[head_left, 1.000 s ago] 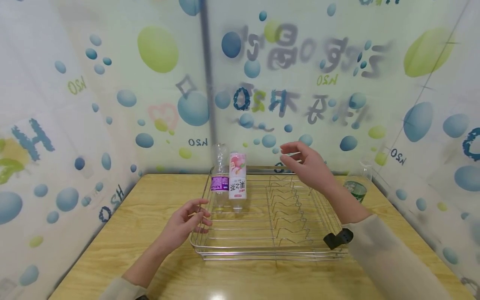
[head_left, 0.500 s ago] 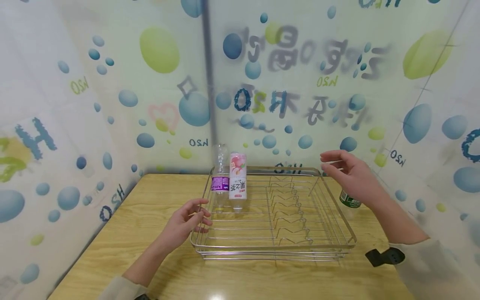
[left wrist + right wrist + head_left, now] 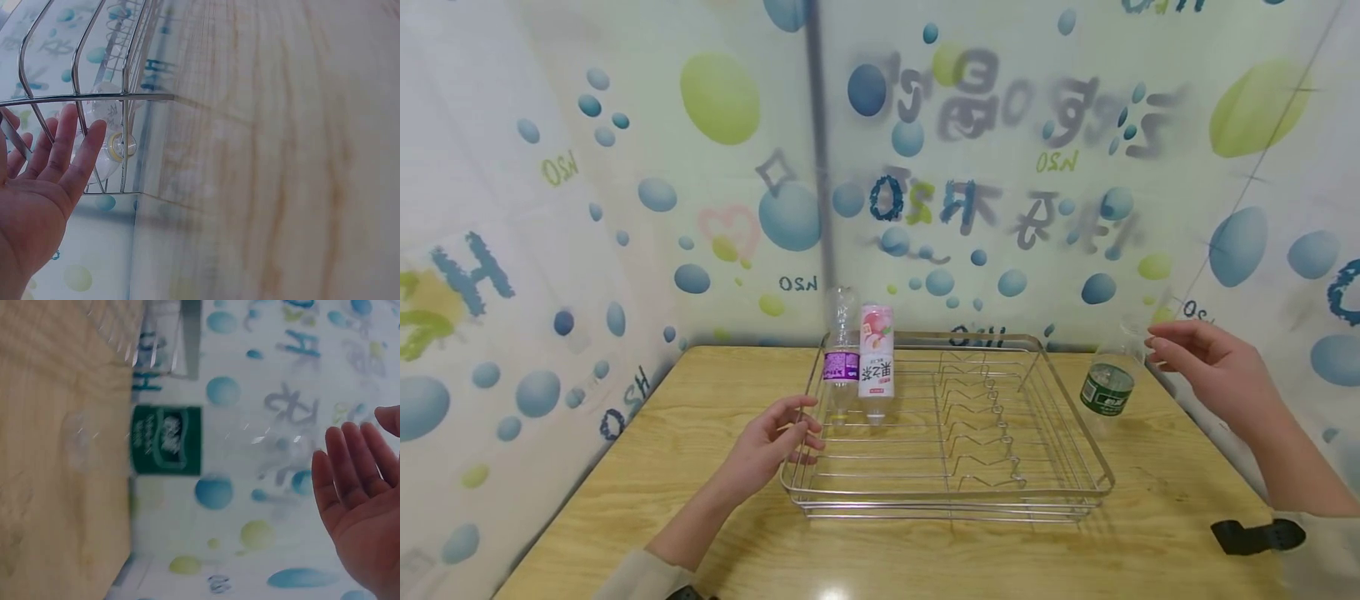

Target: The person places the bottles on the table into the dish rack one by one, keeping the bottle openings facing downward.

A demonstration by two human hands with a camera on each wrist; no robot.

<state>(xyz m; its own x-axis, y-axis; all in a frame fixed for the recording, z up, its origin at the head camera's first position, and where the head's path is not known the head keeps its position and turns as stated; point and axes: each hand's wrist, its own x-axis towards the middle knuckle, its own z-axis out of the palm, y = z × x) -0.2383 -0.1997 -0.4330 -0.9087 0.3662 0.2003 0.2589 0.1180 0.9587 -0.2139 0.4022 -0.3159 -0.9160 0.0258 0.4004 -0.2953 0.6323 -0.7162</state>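
Observation:
A clear bottle with a green label point(image 3: 1107, 389) stands upright on the table to the right of the wire rack. Close beside its neck is my right hand point(image 3: 1221, 375), fingers relaxed and holding nothing; the right wrist view shows the green-labelled bottle point(image 3: 167, 440) apart from the fingertips. At the left side of the metal wire rack point(image 3: 951, 495), my left hand point(image 3: 775, 442) rests with loosely spread fingers; in the left wrist view the left hand point(image 3: 44, 187) touches the wires. Inside the rack lie a purple-labelled bottle point(image 3: 841, 367) and a pink-and-white bottle point(image 3: 876, 367), side by side.
Wavy wire dividers point(image 3: 985, 425) line the rack's right half. The wooden table point(image 3: 895, 558) meets patterned curtain walls point(image 3: 737, 167) at the back and on both sides.
My right hand has moved rightward from above the rack, past the green-labelled bottle, to its right side, leaving the bottle in full sight. My left hand and the two bottles in the rack stay put.

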